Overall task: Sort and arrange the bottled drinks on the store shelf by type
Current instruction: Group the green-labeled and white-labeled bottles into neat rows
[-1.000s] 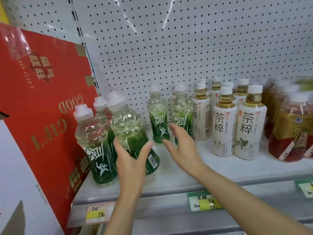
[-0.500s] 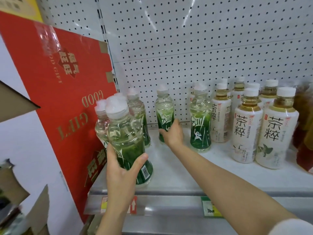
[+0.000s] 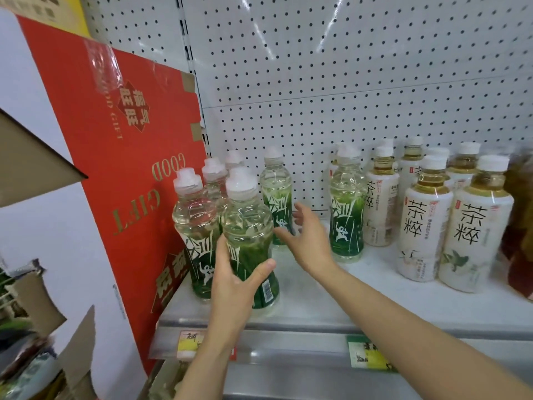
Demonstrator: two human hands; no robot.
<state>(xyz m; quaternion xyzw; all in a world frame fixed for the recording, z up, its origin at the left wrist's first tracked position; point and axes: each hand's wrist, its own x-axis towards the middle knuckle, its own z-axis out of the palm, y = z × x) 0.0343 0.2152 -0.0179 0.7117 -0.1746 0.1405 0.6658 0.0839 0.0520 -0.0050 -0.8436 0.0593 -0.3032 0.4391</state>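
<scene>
Several clear bottles with green labels stand clustered at the shelf's left end. My left hand (image 3: 235,280) grips the front green-label bottle (image 3: 249,226) low on its body, near the shelf's front edge. Behind it, a second green-label bottle (image 3: 276,194) stands further back. My right hand (image 3: 307,241) hovers open just right of that bottle, fingers spread, holding nothing. One more green-label bottle (image 3: 346,209) stands apart to the right, touching the row of white-label tea bottles (image 3: 424,226).
A red gift carton (image 3: 129,157) leans against the shelf's left end beside the green bottles. Amber drink bottles (image 3: 519,215) sit at the far right. The white shelf (image 3: 331,290) has price tags along its front rail, and a pegboard wall stands behind.
My right hand has let go of the back green-label bottle and drawn away to the right, now open. My left hand keeps its hold on the front bottle.
</scene>
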